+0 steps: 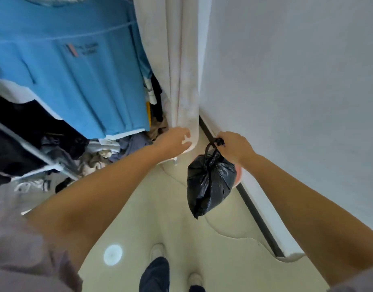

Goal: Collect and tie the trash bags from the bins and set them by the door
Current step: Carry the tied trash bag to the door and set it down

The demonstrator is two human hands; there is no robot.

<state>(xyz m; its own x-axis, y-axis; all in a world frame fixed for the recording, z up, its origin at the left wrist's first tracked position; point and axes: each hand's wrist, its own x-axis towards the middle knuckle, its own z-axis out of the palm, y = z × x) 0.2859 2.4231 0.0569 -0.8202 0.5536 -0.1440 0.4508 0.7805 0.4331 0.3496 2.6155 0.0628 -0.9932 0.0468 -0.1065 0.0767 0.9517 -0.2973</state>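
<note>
Head view: the right hand [234, 147], right of frame centre, has its grip clenched round the knotted neck of a black bag [209, 184], which hangs clear above the floor [160, 207] just beside the wall [286, 81]. So one bag at least looks collected and tied. The left hand [174, 140], fingers relaxed, touches the curtain [181, 70] at frame centre. No door or bin shows; setting the bag down seems left to do.
</note>
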